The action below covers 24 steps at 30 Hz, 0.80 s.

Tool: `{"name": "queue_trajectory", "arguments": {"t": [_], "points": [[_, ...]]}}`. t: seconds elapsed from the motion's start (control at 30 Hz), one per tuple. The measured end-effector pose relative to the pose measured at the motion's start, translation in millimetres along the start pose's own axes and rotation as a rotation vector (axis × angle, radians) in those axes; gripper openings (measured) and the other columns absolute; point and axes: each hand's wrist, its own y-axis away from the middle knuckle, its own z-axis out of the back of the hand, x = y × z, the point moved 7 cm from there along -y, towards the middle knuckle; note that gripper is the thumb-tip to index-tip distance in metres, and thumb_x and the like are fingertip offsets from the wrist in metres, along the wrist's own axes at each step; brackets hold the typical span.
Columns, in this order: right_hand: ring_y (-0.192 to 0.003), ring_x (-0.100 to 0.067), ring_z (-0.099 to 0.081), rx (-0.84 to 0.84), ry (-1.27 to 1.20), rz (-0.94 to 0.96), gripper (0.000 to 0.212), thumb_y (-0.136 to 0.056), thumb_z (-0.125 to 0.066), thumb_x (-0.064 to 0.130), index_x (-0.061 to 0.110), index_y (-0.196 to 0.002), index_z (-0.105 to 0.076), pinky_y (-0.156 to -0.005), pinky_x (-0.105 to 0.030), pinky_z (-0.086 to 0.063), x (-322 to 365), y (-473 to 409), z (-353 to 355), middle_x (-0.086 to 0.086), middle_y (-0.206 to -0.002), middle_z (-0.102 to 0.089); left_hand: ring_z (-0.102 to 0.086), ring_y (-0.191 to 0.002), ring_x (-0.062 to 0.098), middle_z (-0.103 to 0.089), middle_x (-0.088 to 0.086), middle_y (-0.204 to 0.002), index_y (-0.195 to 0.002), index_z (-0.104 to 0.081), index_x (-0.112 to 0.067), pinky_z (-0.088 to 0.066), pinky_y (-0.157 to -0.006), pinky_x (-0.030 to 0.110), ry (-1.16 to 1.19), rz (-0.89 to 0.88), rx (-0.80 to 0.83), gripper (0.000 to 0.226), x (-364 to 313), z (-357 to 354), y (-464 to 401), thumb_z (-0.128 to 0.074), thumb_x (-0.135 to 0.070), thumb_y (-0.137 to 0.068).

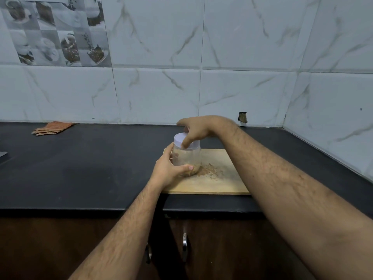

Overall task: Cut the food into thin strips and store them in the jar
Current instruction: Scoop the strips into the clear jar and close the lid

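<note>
A clear plastic jar (186,157) with a white lid (180,139) stands upright on the left part of a wooden cutting board (224,182). Brown food sits in the bottom of the jar. My left hand (168,171) wraps around the jar's lower body from the left. From above, my right hand (196,129) grips the white lid with its fingers over the rim. Brown crumbs (211,170) lie scattered on the board just right of the jar.
The board lies on a black countertop (80,168) near its front edge. A folded orange striped cloth (52,128) rests at the back left by the tiled wall. A grey object (3,154) pokes in at the far left edge. Cabinet doors with metal handles (184,242) are below.
</note>
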Motion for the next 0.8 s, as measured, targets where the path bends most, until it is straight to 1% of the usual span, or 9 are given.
{"name": "queue_trajectory", "arguments": {"t": [0.07,0.23,0.3,0.37,0.43,0.53,0.6,0.73,0.8], "points": [[-0.125,-0.022,-0.05,-0.027,-0.002,0.004,0.081,-0.082,-0.075,0.037,0.019,-0.15,-0.034,-0.102,-0.037,-0.043,-2.0,-1.3,0.8,0.0,-0.144,-0.048,-0.054,-0.12,0.011,-0.06,-0.007,-0.128,-0.148,-0.036,-0.034,-0.045,-0.099,0.031,0.0,-0.001,-0.005,0.102,-0.3,0.1,0.4,-0.092,-0.035,-0.064],[-0.116,-0.025,-0.054,-0.168,0.069,-0.079,0.082,-0.081,-0.057,0.074,0.014,-0.136,-0.047,-0.095,-0.041,-0.045,-8.9,-3.0,-2.7,-0.003,-0.134,-0.056,-0.053,-0.12,0.01,-0.058,-0.007,-0.127,-0.149,-0.033,-0.037,-0.045,-0.098,0.03,-0.011,-0.005,0.008,0.103,-1.0,-1.0,0.5,-0.091,-0.04,-0.064],[-0.126,-0.025,-0.049,-0.117,-0.006,-0.055,0.086,-0.083,-0.061,0.068,0.016,-0.146,-0.036,-0.101,-0.041,-0.042,-8.1,-2.8,-5.6,-0.003,-0.145,-0.048,-0.053,-0.12,0.01,-0.058,-0.007,-0.126,-0.149,-0.034,-0.036,-0.045,-0.1,0.032,-0.01,0.001,0.006,0.103,-0.3,-1.2,-0.1,-0.091,-0.04,-0.063],[-0.132,-0.024,-0.045,-0.057,-0.073,0.002,0.088,-0.083,-0.073,0.045,0.02,-0.153,-0.026,-0.104,-0.038,-0.039,-5.4,0.5,-6.0,-0.002,-0.151,-0.042,-0.054,-0.12,0.011,-0.06,-0.007,-0.127,-0.148,-0.035,-0.034,-0.046,-0.101,0.032,-0.001,0.005,0.002,0.103,0.3,-0.9,-0.2,-0.092,-0.038,-0.063],[-0.13,-0.024,-0.047,-0.074,-0.096,0.014,0.087,-0.083,-0.076,0.032,0.02,-0.154,-0.027,-0.102,-0.034,-0.04,-6.9,3.5,-4.4,-0.003,-0.15,-0.043,-0.055,-0.121,0.011,-0.06,-0.008,-0.128,-0.148,-0.035,-0.032,-0.046,-0.1,0.032,0.005,0.004,0.003,0.103,0.2,-1.0,-0.1,-0.092,-0.036,-0.063],[-0.125,-0.024,-0.05,-0.213,-0.053,-0.045,0.084,-0.079,-0.072,0.058,0.017,-0.145,-0.039,-0.098,-0.039,-0.044,-12.2,5.4,-1.9,-0.002,-0.143,-0.05,-0.053,-0.122,0.011,-0.058,-0.008,-0.13,-0.148,-0.035,-0.034,-0.046,-0.102,0.033,0.005,-0.004,0.006,0.104,-0.3,-0.6,0.7,-0.091,-0.039,-0.061],[-0.13,-0.024,-0.047,-0.213,-0.079,-0.049,0.09,-0.079,-0.066,0.069,0.016,-0.147,-0.037,-0.102,-0.041,-0.042,-14.3,5.1,-3.5,-0.002,-0.147,-0.047,-0.052,-0.122,0.01,-0.057,-0.007,-0.13,-0.149,-0.033,-0.034,-0.044,-0.1,0.031,0.0,-0.008,0.01,0.103,-1.8,-1.2,2.0,-0.091,-0.038,-0.064],[-0.134,-0.024,-0.043,-0.111,-0.176,0.029,0.088,-0.085,-0.073,0.038,0.019,-0.155,-0.024,-0.103,-0.034,-0.038,-11.2,6.6,-8.0,-0.004,-0.153,-0.039,-0.053,-0.121,0.011,-0.059,-0.007,-0.127,-0.149,-0.034,-0.034,-0.044,-0.1,0.03,0.018,-0.001,0.01,0.101,-2.2,-0.9,2.0,-0.091,-0.033,-0.066],[-0.131,-0.024,-0.046,-0.166,-0.152,0.005,0.086,-0.083,-0.074,0.04,0.017,-0.153,-0.028,-0.101,-0.036,-0.041,-13.4,6.5,-8.2,-0.004,-0.15,-0.044,-0.054,-0.121,0.01,-0.06,-0.009,-0.127,-0.148,-0.035,-0.034,-0.045,-0.101,0.032,0.019,-0.002,0.01,0.1,-1.7,-1.0,2.2,-0.092,-0.033,-0.065]]}}
